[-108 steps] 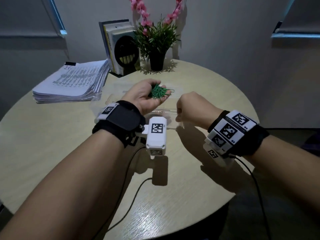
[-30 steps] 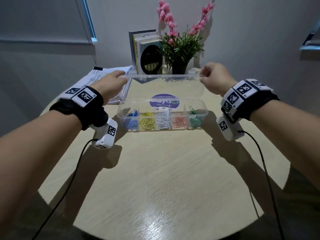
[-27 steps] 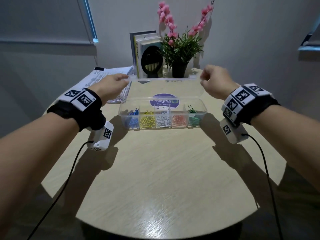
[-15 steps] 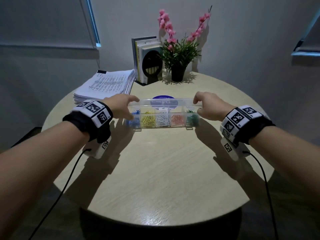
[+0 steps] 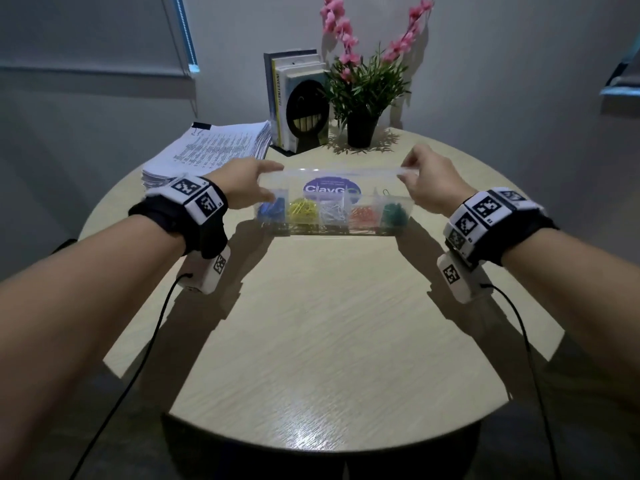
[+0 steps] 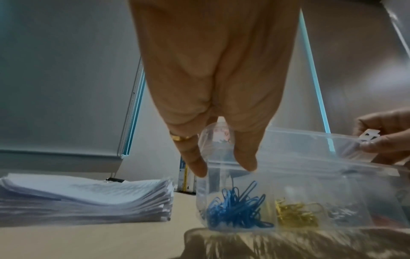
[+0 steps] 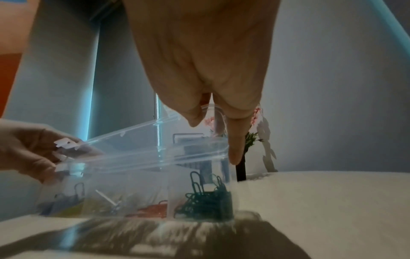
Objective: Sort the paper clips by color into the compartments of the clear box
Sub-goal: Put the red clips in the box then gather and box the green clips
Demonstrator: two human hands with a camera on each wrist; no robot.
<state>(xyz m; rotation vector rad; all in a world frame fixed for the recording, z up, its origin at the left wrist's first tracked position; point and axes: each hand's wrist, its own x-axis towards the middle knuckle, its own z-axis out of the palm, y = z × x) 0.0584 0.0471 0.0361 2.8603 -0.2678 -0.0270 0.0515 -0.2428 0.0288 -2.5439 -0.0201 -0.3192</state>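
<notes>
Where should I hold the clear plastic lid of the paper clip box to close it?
Hold the clear plastic lid by its two short ends, coming in from both sides, as the left hand and right hand do. It is long and thin, hinged along the back, so end grips probably keep it level.

Rest of my setup, for anyone curious: it's a round light-wood counter [image 5: 311, 323] with a fat stack of printed papers [image 5: 211, 147] sitting at the back left. Next to that there's a few books [image 5: 294, 98] standing upright — the front one has a big grinning black face on it. Just right of the books is a little potted plant [image 5: 363, 95] in a black pot with pink flowers. Window blinds [image 5: 86, 32] on the left wall — pretty dim in here.
</notes>
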